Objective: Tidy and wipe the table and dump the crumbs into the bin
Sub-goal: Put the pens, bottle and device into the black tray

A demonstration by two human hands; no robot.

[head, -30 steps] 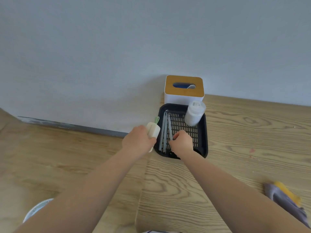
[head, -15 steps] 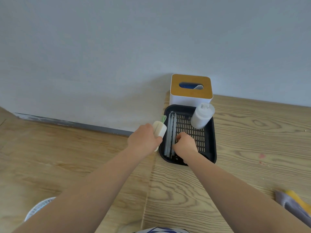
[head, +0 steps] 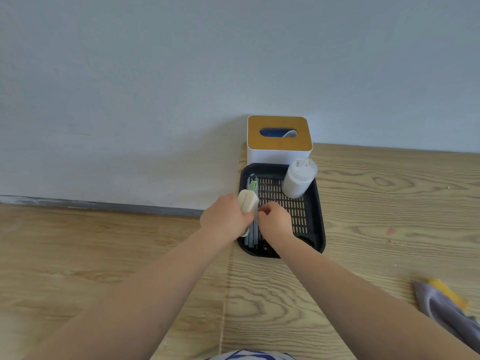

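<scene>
Head view: left hand grips cream holder; right hand fingers curled, contents unclear.

A wooden table with bold grain runs up to a pale wall. On it, at the back, stands a white tissue box with an orange top — touching the wall. Just in front lies a black slotted tray. Near the right edge lies a grey-and-yellow cloth. Small crumbs and a pink smear dot the wood — right of the tray.
</scene>
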